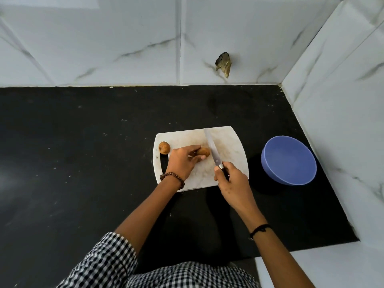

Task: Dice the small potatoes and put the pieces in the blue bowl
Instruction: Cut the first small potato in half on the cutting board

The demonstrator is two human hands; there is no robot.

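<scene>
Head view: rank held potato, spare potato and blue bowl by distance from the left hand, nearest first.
1. Held potato: gripped by the left hand, mid-board.
2. Spare potato: just left of the hand, at the cutting board's left edge.
3. Blue bowl: off the board, far right.

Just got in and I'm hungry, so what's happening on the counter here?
A person is about to cut potatoes. The left hand holds one potato on the white cutting board; the right hand grips a knife, blade at its end. A second potato lies whole at the board's left edge. The blue bowl looks empty.
</scene>
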